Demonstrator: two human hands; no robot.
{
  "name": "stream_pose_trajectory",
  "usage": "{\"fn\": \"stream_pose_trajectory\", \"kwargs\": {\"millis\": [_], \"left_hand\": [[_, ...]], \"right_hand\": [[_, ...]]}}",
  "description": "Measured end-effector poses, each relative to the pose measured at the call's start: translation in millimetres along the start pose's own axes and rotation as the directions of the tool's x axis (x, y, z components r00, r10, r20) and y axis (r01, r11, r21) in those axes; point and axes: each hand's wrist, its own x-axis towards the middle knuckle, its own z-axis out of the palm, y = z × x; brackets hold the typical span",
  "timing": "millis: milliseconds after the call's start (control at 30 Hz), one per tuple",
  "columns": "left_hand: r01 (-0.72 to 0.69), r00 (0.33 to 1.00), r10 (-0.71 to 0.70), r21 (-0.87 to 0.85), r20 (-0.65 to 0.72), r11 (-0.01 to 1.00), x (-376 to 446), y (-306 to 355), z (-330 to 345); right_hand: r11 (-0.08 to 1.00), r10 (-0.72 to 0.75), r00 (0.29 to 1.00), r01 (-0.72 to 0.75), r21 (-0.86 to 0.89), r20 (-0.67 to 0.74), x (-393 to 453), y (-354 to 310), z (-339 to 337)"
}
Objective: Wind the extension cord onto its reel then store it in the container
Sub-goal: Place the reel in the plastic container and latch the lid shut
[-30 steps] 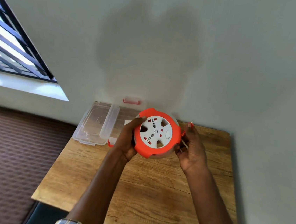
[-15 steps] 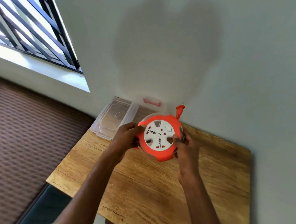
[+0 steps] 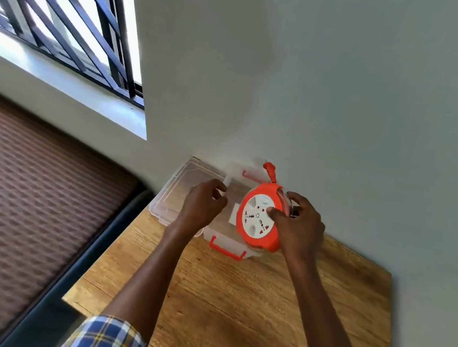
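The orange and white cord reel [image 3: 257, 218] stands on edge above the open clear plastic container [image 3: 223, 240], its socket face turned left. My right hand [image 3: 296, 222] grips the reel, thumb on the white face and fingers round its back. The orange plug [image 3: 270, 169] sticks up from the reel's top. My left hand [image 3: 204, 204] hovers over the container's left part with fingers loosely curled, holding nothing. The container has an orange latch [image 3: 226, 251] at its front, and its clear lid [image 3: 185, 188] lies open to the left.
The container sits at the far left corner of a wooden table [image 3: 251, 303], against a grey wall [image 3: 315, 97]. A barred window [image 3: 54, 22] is at upper left. A brown patterned surface [image 3: 22, 194] lies left of the table.
My left hand has let go of the reel and moved left. My right hand alone now holds the reel, tilted on edge over the container. The camera has swung left.
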Motion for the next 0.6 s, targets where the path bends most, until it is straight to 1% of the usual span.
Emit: {"fn": "stream_pose_trajectory", "kwargs": {"millis": [67,167,367,433,500,600], "left_hand": [[-0.015,1.000,0.016,0.069,-0.020,0.998,9.2,-13.5,6.0],[-0.023,1.000,0.024,0.079,-0.009,0.997,16.5,-32.3,15.8],[-0.077,0.997,0.075,-0.058,-0.034,0.995,15.4,-57.5,28.4],[-0.084,0.996,0.081,-0.117,-0.026,0.990,15.6,-59.4,27.7],[-0.107,0.994,0.108,-0.129,0.003,0.986,16.2,-59.3,27.2],[-0.143,0.989,0.145,-0.068,0.025,0.987,13.7,-58.5,25.1]], "right_hand": [[0.998,0.058,0.998,-0.058,0.021,0.003,9.0,-3.9,13.9],[0.989,0.142,0.990,-0.142,0.035,-0.013,16.4,-4.5,33.0],[0.975,0.210,0.978,-0.209,-0.076,-0.001,16.0,-0.9,62.3],[0.968,0.242,0.970,-0.239,-0.078,0.021,13.5,0.6,68.4],[0.963,0.270,0.963,-0.269,-0.033,0.017,11.2,4.1,70.5],[0.938,0.331,0.942,-0.323,0.126,-0.054,11.9,11.4,66.3]]}}
